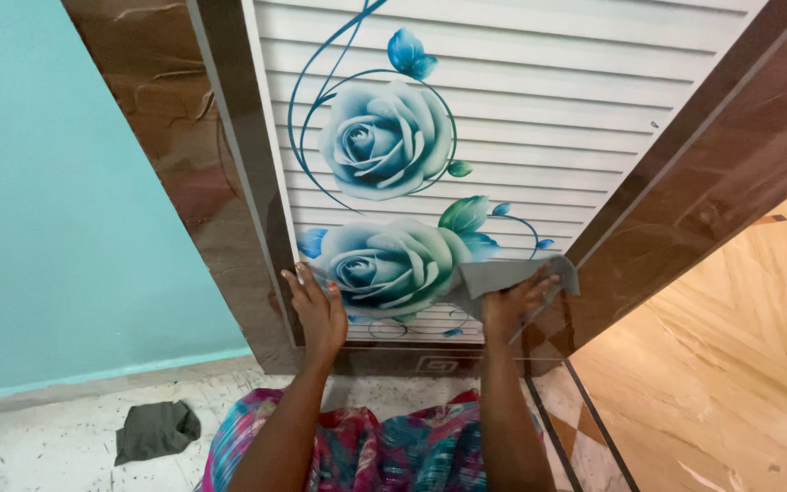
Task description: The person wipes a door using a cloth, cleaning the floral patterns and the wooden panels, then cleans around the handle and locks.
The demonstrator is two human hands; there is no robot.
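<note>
Against the lower part of the door (539, 100), both of your hands work on the panel face. Your right hand (514, 305) is curled closed over a grey cloth (512, 273), with the fingers (539, 284) pinning the fabric to the panel. The cloth lies bunched and folded, with its long axis running roughly level, left to right across the panel; its free corner points left toward the lower rose print (389, 264), and its right end laps toward the brown border strip (685, 196). The cloth touches the white ribbed panel surface just beside the green leaf of that rose.

Your left hand (318, 310) holds nothing. It rests flat and open on the panel, fingers spread slightly and pointing up, at the left edge of the lower rose print, where the white panel meets the brown frame. The palm appears to press on the surface; you cannot tell how firmly.

A second rose print (384, 137) sits above the first, well clear of both hands. A turquoise wall (47, 200) stands to the left of the door. On the speckled floor (38, 446), a dark crumpled rag (157, 430) lies near your left forearm, apart from it. Your patterned pink and blue garment (384, 451) fills the bottom of the view between both forearms.
</note>
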